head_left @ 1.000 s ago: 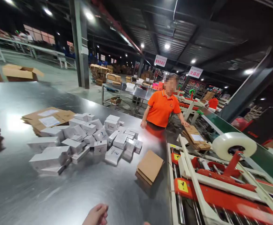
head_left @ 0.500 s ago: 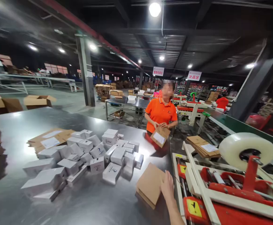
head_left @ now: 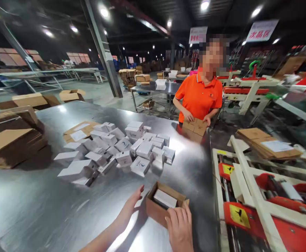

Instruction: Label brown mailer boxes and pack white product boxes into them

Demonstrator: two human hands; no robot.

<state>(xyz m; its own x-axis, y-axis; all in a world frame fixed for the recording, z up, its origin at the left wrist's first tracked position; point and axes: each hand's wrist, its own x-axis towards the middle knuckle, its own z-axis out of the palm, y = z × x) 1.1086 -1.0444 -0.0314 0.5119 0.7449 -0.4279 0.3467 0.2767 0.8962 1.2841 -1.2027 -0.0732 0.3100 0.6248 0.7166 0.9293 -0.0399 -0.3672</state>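
An open cardboard box [head_left: 156,211] stands on the metal table near its right edge, with a small white box [head_left: 165,198] lying inside. My right hand [head_left: 179,224] grips the cardboard box at its near right side, fingers bent over the rim and a flap. Just left of the cardboard box is my left hand [head_left: 131,204], empty, its fingers stretched out and apart from the cardboard. Beyond both hands, several white boxes [head_left: 141,166] with dark printing lie in a loose heap.
Stacked flat cardboard [head_left: 8,145] sits at the left, and labelled cartons [head_left: 72,134] lie behind the heap. Across the table [head_left: 100,217], a co-worker in an orange shirt [head_left: 200,92] handles a carton [head_left: 194,129]. A red and cream roller machine [head_left: 257,206] borders the right side.
The brown carton under my right hand now stands open with a white box inside. My left hand has come into view. The co-worker's carton has changed position, and the view has shifted.
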